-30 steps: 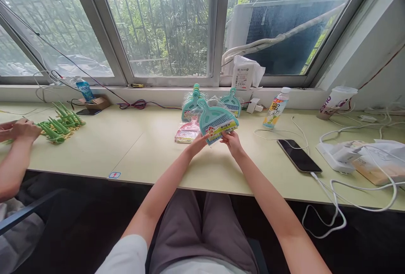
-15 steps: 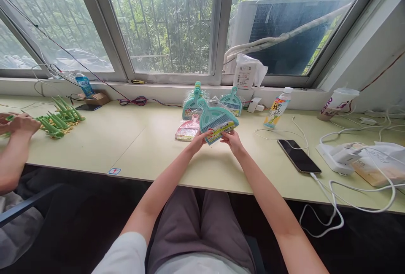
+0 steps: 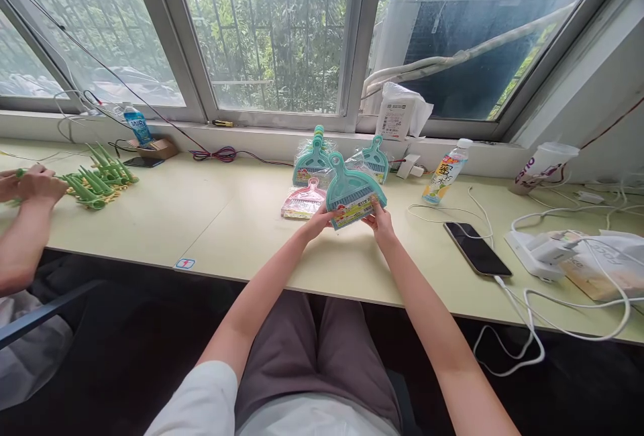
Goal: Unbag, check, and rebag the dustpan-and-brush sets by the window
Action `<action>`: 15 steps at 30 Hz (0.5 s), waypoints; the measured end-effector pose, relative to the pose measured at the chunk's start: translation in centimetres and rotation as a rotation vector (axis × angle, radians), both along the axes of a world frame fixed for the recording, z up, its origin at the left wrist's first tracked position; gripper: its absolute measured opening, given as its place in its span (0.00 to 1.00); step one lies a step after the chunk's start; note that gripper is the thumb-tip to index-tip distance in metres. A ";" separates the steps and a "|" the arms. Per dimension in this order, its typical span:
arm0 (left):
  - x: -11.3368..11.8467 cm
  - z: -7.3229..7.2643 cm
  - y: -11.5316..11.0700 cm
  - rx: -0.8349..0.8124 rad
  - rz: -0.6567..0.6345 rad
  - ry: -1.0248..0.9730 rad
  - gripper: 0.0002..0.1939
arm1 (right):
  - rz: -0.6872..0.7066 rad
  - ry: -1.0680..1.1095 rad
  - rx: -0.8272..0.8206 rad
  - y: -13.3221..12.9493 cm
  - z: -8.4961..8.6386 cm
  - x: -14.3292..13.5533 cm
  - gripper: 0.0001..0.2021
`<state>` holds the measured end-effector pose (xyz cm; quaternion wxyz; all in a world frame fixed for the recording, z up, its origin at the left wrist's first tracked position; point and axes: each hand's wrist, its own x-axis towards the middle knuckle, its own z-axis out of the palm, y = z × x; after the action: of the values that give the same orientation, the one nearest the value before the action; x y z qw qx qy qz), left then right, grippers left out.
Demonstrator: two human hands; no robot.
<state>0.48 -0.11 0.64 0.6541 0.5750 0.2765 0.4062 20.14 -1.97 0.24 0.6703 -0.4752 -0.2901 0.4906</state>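
A teal dustpan set (image 3: 352,188) in clear wrap, with a brush and a printed label, is held up above the table. My left hand (image 3: 320,221) grips its lower left corner; my right hand (image 3: 380,221) grips the lower right, thumb on the front. Just behind to the left lies a pink dustpan set (image 3: 304,200). Farther back, a stack of teal dustpan sets (image 3: 312,162) leans near the sill, and another teal set (image 3: 375,157) stands to its right, partly hidden by the held one.
On the table (image 3: 241,221), a bottle (image 3: 445,173), phone (image 3: 477,249), cup (image 3: 543,168) and power strip (image 3: 533,258) with loose cables are at the right. At the left, another person's hands (image 3: 37,184) work beside green spiky pieces (image 3: 100,178).
The held teal set has turned more upright and faces me more. My right thumb now sits higher on its front. The view has shifted slightly.
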 end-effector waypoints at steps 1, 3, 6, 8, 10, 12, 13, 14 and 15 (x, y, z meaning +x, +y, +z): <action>0.0 0.1 0.1 -0.008 0.019 -0.016 0.31 | 0.036 0.005 0.014 0.1 0.1 -0.1 0.18; -0.2 0.3 0.2 -0.025 0.063 -0.053 0.32 | 0.133 0.013 0.042 0.2 0.2 -0.4 0.18; -0.6 0.9 0.1 -0.029 0.105 -0.065 0.32 | 0.253 0.013 0.065 0.2 0.3 -1.0 0.20; -0.8 1.3 -0.3 -0.033 0.077 -0.036 0.31 | 0.247 0.012 0.076 -0.1 0.2 -1.2 0.20; -0.9 1.8 -0.8 -0.066 -0.057 -0.005 0.29 | 0.207 0.021 0.106 -0.4 0.1 -1.4 0.20; -0.9 2.1 -1.4 -0.115 -0.256 0.020 0.28 | 0.172 0.033 0.154 -0.8 0.1 -1.6 0.21; -0.9 2.3 -1.7 -0.130 -0.343 0.029 0.28 | 0.156 0.037 0.174 -0.9 0.1 -1.7 0.21; -0.8 2.3 -1.9 -0.136 -0.412 0.040 0.28 | 0.139 0.041 0.189 -1.1 0.2 -1.8 0.21; -0.8 2.4 -2.0 -0.134 -0.459 0.055 0.28 | 0.122 0.045 0.199 -1.2 0.3 -1.9 0.21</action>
<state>-0.34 -2.14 2.99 0.7583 0.5890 0.1825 0.2117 18.29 -3.18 0.56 0.6894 -0.3764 -0.3508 0.5098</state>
